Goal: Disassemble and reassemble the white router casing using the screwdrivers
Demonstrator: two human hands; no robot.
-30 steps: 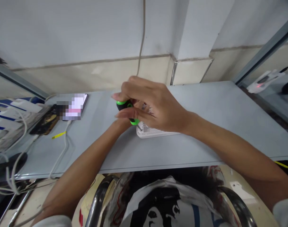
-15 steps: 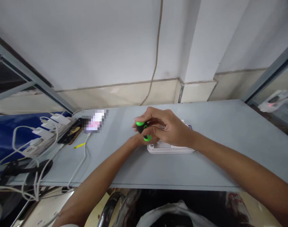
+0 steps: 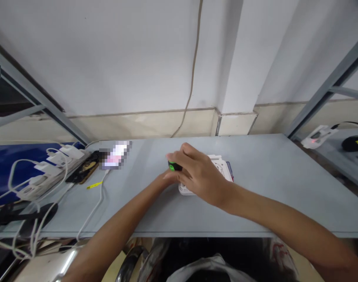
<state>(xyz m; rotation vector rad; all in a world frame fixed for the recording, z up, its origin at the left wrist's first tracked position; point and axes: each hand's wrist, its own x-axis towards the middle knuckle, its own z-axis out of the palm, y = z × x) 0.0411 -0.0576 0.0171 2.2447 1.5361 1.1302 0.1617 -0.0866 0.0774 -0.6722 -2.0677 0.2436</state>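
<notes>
Fingers of my right hand [image 3: 198, 172] are wrapped round a short black and green handle [image 3: 175, 166], held above the left end of a white perforated device [image 3: 222, 166]. The device lies on the grey table, partly covered by that hand. My left hand [image 3: 169, 178] is at the device's left end, mostly behind the right hand; its fingers are hidden. Just right of the device lies a small blue and red object [image 3: 230, 171].
At the left are a lit phone [image 3: 116, 154] with a white cable, a dark patterned phone [image 3: 86, 167] and a power strip [image 3: 34, 186] full of white plugs. A yellow tag [image 3: 94, 185] lies beside them. A wall stands behind the grey table [image 3: 255, 219].
My right hand has turned and closed further over the handle, covering more of it and of the device's front. The view has shifted slightly to the right.
</notes>
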